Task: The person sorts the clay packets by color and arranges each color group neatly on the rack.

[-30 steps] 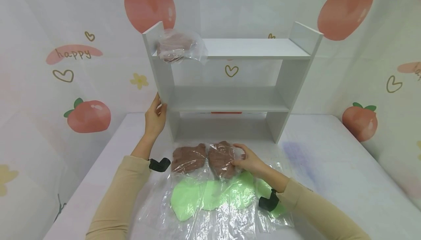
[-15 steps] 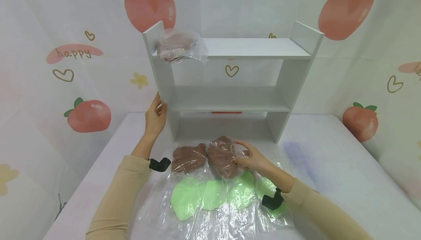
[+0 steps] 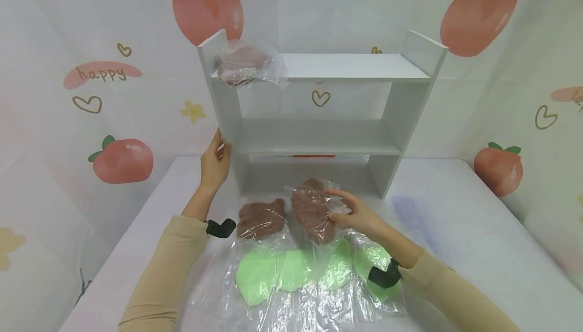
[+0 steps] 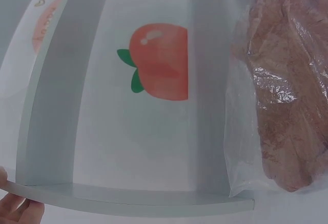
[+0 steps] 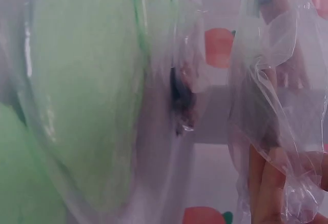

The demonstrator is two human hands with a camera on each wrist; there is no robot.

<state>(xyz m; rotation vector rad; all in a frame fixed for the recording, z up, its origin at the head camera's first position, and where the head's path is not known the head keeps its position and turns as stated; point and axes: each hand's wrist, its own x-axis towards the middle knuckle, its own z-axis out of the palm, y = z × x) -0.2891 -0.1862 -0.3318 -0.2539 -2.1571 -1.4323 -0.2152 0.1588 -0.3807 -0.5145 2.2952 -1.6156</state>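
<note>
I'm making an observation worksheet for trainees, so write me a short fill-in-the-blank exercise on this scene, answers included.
1. The right hand holds a clear plastic bag with a ____-coloured piece inside.
2. The left hand grips the ____-hand side panel of the white shelf unit.
3. A similar filled bag sits on the ____ board of that unit.
4. The flat, rounded pieces in clear plastic nearest the head camera are pale ____.

Missing words: brown; left; top; green.
</note>
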